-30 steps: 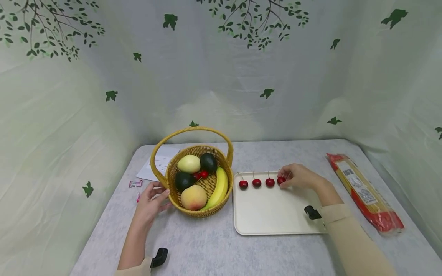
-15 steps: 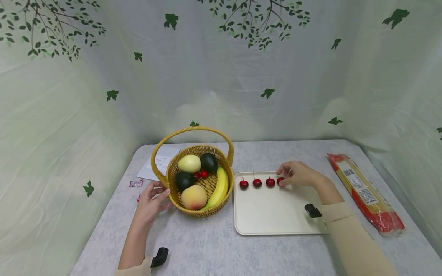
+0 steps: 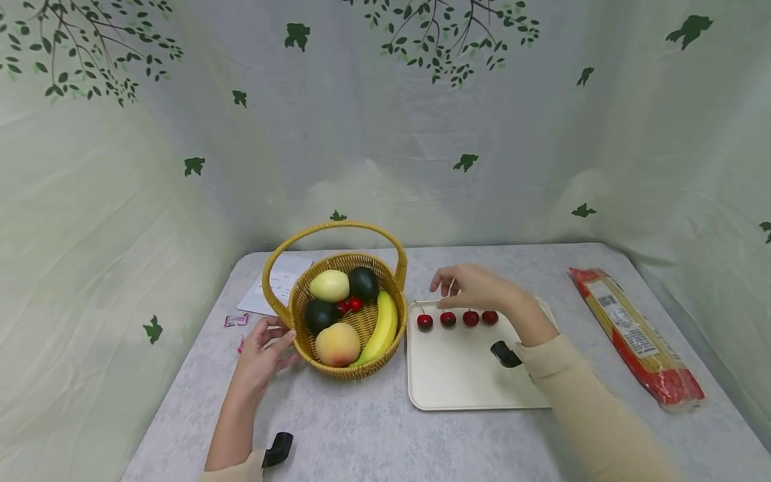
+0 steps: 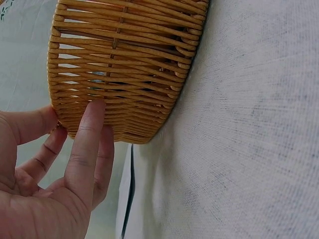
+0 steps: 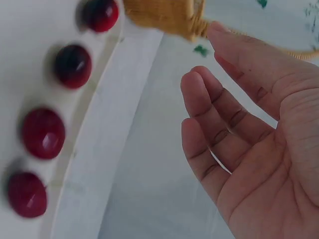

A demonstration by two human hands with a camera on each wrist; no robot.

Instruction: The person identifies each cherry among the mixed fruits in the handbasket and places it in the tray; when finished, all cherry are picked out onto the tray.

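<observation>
My left hand (image 3: pixel 263 349) holds the side of a yellow wicker basket (image 3: pixel 394 264), one digit at the rim and other fingers against the outer weave (image 4: pixel 124 84). Fruit fills the basket: a peach (image 3: pixel 338 345), a banana (image 3: pixel 383 328), a pale yellow-green fruit (image 3: pixel 330 286), two dark green avocado-like fruits (image 3: pixel 364 284) and small red cherries (image 3: pixel 357 304). Over the far edge of a cream tray (image 3: pixel 470 381), my right hand (image 3: pixel 476 284) hangs with loosely bent fingers and nothing in them. Beneath it several dark red cherries (image 3: pixel 471 318) lie in a row, stems toward the back.
A red-and-clear pack of dry noodles (image 3: pixel 635 338) lies on the right side of the table. Behind the basket is a sheet of paper (image 3: pixel 283 281). Small pink wrapped sweets (image 3: pixel 236 320) lie left of the basket. A leaf-printed curtain (image 3: pixel 385 134) surrounds the table.
My right hand has let go of the rightmost cherry, lifted off the tray and moved left. That cherry stays at the row's end. My left hand and the basket have not moved.
</observation>
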